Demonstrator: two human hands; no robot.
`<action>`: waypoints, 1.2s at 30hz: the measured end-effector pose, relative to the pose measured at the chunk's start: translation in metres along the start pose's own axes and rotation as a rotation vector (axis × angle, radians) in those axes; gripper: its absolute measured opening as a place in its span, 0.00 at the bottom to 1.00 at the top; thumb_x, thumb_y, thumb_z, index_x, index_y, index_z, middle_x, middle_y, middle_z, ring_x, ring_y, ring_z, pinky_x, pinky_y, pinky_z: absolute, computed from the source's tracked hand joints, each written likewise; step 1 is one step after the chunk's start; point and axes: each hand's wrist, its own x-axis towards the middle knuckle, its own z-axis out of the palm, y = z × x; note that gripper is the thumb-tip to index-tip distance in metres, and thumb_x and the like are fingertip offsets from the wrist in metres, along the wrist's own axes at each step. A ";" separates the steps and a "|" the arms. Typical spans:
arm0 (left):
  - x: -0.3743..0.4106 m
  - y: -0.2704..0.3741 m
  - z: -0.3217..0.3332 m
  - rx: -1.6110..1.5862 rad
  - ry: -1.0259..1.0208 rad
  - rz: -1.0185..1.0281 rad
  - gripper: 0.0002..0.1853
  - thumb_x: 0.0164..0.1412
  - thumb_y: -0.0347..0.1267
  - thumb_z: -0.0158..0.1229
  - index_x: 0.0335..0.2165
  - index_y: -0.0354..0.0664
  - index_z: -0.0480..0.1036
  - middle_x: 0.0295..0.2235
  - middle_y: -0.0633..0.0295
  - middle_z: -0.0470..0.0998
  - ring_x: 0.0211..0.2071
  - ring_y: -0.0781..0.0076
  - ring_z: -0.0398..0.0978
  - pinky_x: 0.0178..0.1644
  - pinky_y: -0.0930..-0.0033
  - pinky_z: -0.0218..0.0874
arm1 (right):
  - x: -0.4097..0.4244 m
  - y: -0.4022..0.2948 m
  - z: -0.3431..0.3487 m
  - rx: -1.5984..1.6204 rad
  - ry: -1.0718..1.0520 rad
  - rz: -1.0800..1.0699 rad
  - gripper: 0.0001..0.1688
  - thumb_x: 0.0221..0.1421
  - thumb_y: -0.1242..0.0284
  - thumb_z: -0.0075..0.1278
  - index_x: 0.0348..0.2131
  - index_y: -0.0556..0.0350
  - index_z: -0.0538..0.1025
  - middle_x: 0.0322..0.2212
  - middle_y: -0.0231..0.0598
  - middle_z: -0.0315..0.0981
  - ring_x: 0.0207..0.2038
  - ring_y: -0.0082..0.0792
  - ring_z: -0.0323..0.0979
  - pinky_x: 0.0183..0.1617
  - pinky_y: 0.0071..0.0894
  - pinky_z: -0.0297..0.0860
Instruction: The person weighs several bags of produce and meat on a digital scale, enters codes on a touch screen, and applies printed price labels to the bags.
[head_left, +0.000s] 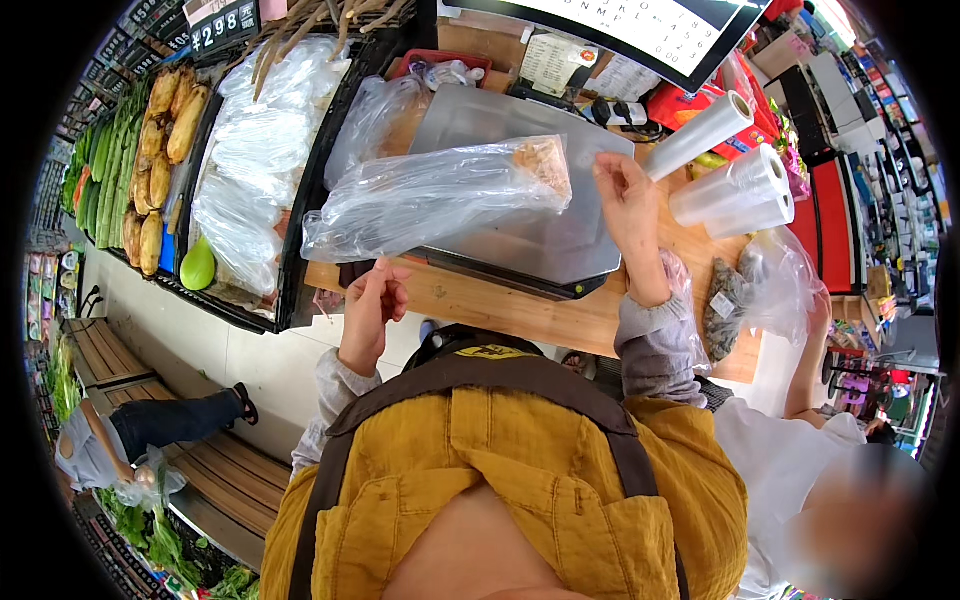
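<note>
A long clear plastic bag (442, 199) lies across the metal scale platform (487, 112), with something light brown in its right end; its left end reaches past the platform's edge. Just below that left end is my left hand (375, 300), its fingers loosely curled, the fingertips near the plastic; whether they touch it I cannot tell. My right hand (626, 195) hovers over the platform's right edge, fingers bent, with nothing seen in it. Above the scale is a lit screen (637, 30) with letter and number keys.
Plastic bag rolls (731, 187) stand right of the scale on the wooden counter (480, 304). A person in white (772, 442) at right holds a clear bag (780, 285) beside a bag of dark goods (724, 307). Black-edged vegetable trays (289, 247) adjoin the counter's left. Another person (180, 420) is at lower left.
</note>
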 end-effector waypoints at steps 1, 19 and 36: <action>-0.003 0.003 0.000 -0.025 0.016 -0.009 0.22 0.66 0.46 0.47 0.30 0.39 0.75 0.16 0.69 0.69 0.14 0.82 0.63 0.18 0.80 0.52 | 0.001 -0.002 -0.001 -0.027 0.003 0.005 0.09 0.51 0.73 0.55 0.33 0.60 0.76 0.25 0.43 0.77 0.25 0.31 0.74 0.29 0.26 0.68; 0.008 0.003 0.006 -0.068 -0.074 -0.020 0.21 0.65 0.44 0.50 0.29 0.37 0.77 0.14 0.68 0.70 0.12 0.83 0.64 0.15 0.79 0.52 | -0.030 -0.027 -0.002 -0.028 -0.240 -0.043 0.06 0.52 0.72 0.55 0.29 0.58 0.76 0.16 0.41 0.71 0.17 0.30 0.69 0.22 0.28 0.64; -0.005 -0.005 0.006 -0.039 -0.153 -0.041 0.18 0.63 0.42 0.52 0.29 0.37 0.77 0.15 0.68 0.71 0.13 0.83 0.64 0.17 0.80 0.53 | 0.027 -0.096 0.012 -0.099 -0.283 -0.347 0.06 0.51 0.71 0.55 0.30 0.54 0.76 0.18 0.39 0.74 0.19 0.37 0.73 0.23 0.31 0.67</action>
